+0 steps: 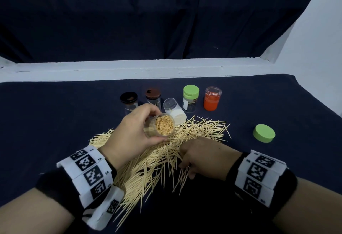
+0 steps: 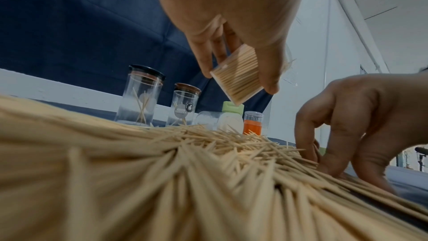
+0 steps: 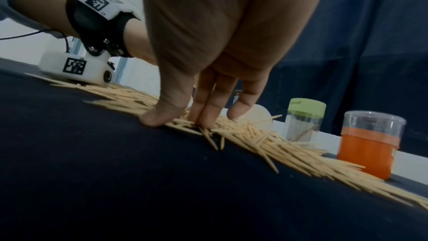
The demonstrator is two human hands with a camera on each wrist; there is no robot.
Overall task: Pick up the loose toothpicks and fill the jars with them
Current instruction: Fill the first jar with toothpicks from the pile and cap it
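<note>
- The left hand (image 1: 129, 132) is gripping a clear jar (image 1: 160, 128) with fingers and thumb curled round its wall, tilting the open mouth toward the camera — it is looking packed with toothpick ends, so by my judgement this jar is close to full.
- The right hand (image 1: 201, 155) is pressing down into the near edge of the loose toothpicks (image 1: 166, 152); in the right wrist view the thumb and fingers (image 3: 206, 114) are drawing together on a few sticks, though whether they are already pinching any I cannot tell.
- The heap is lying across the dark cloth (image 1: 55, 122) between and under both hands, still large (most of the work is seemingly ahead).
- Behind the pile, two clear jars are standing upright with lids on: the black-lidded jar (image 2: 139, 94) and the brown-lidded jar (image 2: 184, 105), each showing only a few sticks inside — they are waiting to be opened and filled.
- A clear jar lying on its side (image 1: 174, 111) is touching the far edge of the heap, showing pale contents I cannot identify.
- The green-capped jar (image 1: 190, 98) is holding few sticks; the orange jar (image 1: 212, 98) is standing beside it, contents hidden.
- A loose green lid (image 1: 264, 133) is resting well apart on the right, probably belonging to the jar in hand.
</note>
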